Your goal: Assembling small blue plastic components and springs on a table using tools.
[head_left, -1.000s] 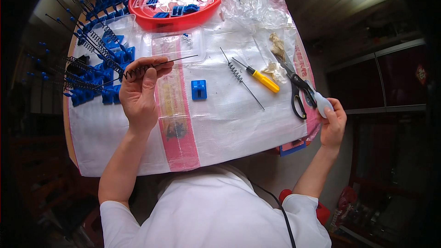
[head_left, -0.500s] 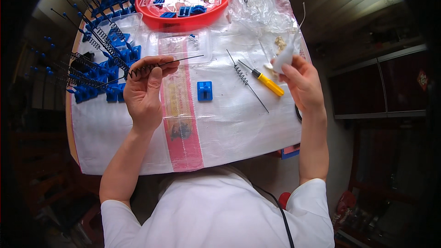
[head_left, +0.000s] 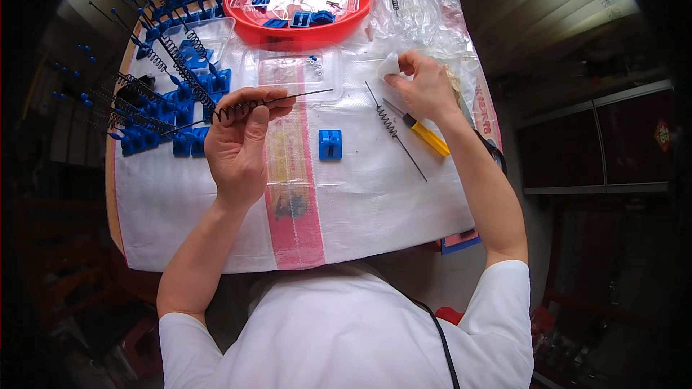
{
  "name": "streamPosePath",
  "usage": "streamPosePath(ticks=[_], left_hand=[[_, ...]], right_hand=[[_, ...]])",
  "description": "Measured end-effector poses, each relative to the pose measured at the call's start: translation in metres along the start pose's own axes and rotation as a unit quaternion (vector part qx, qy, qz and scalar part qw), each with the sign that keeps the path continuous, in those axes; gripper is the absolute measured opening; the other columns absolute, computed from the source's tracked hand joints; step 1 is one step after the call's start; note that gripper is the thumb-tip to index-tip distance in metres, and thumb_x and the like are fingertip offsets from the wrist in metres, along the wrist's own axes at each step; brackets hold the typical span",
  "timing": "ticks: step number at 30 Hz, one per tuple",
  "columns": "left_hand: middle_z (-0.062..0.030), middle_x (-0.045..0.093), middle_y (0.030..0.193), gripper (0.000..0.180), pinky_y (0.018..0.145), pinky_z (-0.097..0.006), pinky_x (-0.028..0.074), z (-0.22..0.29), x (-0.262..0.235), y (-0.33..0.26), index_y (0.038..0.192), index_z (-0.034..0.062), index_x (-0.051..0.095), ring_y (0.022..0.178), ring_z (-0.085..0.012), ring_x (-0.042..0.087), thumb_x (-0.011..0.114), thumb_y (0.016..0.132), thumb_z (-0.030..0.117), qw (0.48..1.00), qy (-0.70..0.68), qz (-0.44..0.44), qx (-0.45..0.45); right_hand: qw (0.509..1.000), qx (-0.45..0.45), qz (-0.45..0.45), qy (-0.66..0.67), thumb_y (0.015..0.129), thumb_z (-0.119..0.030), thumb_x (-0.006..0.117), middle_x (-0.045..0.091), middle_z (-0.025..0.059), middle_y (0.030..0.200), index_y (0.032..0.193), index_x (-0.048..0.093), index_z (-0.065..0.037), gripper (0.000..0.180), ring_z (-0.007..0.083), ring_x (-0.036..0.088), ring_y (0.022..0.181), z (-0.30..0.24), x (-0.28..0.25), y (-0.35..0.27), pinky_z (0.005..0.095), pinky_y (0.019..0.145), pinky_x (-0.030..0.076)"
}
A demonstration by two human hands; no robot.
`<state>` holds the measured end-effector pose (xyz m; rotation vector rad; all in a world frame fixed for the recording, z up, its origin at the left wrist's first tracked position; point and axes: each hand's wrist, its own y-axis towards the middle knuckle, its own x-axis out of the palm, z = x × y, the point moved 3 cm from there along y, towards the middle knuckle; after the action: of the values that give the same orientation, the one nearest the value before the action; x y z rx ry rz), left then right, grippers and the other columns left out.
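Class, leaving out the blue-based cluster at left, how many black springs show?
3: one spring in the left hand, a second spring beside the yellow screwdriver, a third spring in or on the clear plastic bag; more may hide there.

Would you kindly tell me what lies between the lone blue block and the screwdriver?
A black spring lies between them, seen in the head view.
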<state>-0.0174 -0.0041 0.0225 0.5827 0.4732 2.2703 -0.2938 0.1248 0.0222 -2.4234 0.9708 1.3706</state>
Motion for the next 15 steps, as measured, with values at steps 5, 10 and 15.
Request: streamPosePath(ticks=[5, 10, 15], left_hand=[[-0.017, 0.066, 0.114, 0.018, 0.094, -0.036, 0.056, 0.0, 0.0, 0.0, 0.119, -0.0036, 0.053, 0.105, -0.0234, 0.068, 0.052, 0.102, 0.004, 1.0, 0.0, -0.001, -0.003], [-0.0171, 0.066, 0.115, 0.018, 0.095, -0.036, 0.056, -0.001, -0.001, -0.001, 0.119, -0.0036, 0.053, 0.105, -0.0233, 0.068, 0.052, 0.102, 0.004, 1.0, 0.006, -0.006, -0.004], [-0.0173, 0.066, 0.114, 0.018, 0.095, -0.036, 0.056, 0.0, 0.0, 0.001, 0.118, -0.0036, 0.053, 0.105, -0.0232, 0.068, 0.052, 0.102, 0.003, 1.0, 0.014, 0.002, -0.009]], right_hand=[[0.999, -0.014, 0.01, -0.049, 0.077, -0.027, 0.077, 0.074, 0.0146, 0.095, 0.096, 0.074, -0.005, 0.03, 0.0321, 0.065, 0.098, 0.005, 0.002, -0.001, 0.0447, 0.093, 0.044], [0.994, -0.053, 0.03, -0.092, 0.075, -0.028, 0.077, 0.073, 0.0149, 0.098, 0.097, 0.075, -0.003, 0.032, 0.0304, 0.064, 0.102, -0.003, -0.002, -0.003, 0.0428, 0.097, 0.041], [0.984, -0.13, 0.105, -0.066, 0.074, -0.022, 0.077, 0.073, 0.0147, 0.099, 0.096, 0.075, -0.003, 0.029, 0.0295, 0.067, 0.1, 0.001, -0.027, -0.016, 0.0411, 0.093, 0.045]])
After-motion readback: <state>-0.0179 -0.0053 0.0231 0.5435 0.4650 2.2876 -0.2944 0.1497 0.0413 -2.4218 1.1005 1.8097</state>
